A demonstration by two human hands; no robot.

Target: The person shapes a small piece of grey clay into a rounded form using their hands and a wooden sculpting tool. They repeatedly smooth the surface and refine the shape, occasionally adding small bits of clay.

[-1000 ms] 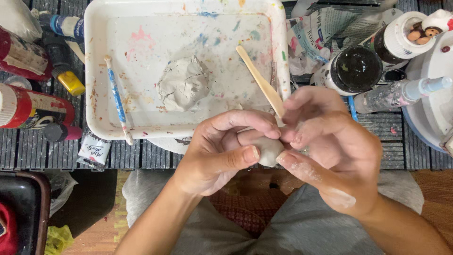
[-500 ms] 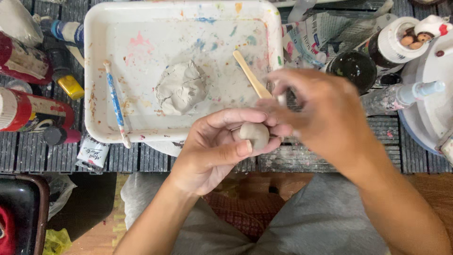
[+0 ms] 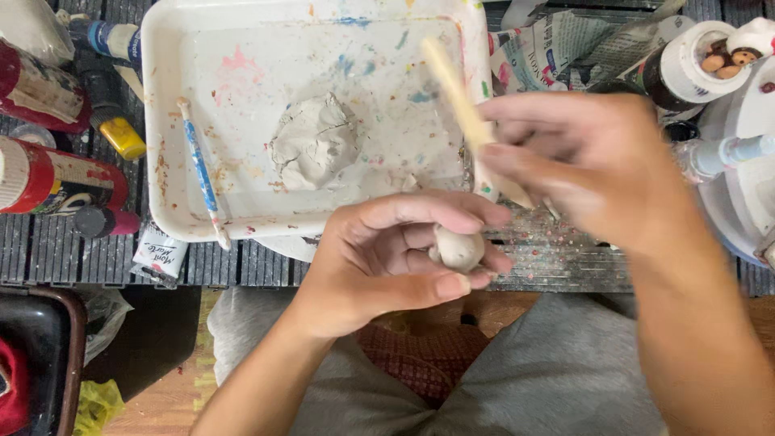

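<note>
My left hand (image 3: pixel 387 258) is curled around a small pale ball of clay (image 3: pixel 458 249), held between thumb and fingers above my lap. My right hand (image 3: pixel 589 165), blurred by motion, grips a flat wooden stick (image 3: pixel 456 93) that slants up to the left over the tray's right side. A bigger lump of grey clay (image 3: pixel 313 144) lies in the middle of the white paint-stained tray (image 3: pixel 161 121). A blue-handled tool (image 3: pixel 202 173) rests along the tray's left part.
Paint bottles and tubes (image 3: pixel 56 173) crowd the slatted table at the left. At the right stand a dark jar (image 3: pixel 674 69), crumpled newspaper (image 3: pixel 549 48) and a white round object (image 3: pixel 751 178). A dark bin (image 3: pixel 36 355) sits at the lower left.
My right hand left the clay ball, took hold of the wooden stick and lifted it off the tray. My left hand kept the ball and moved little.
</note>
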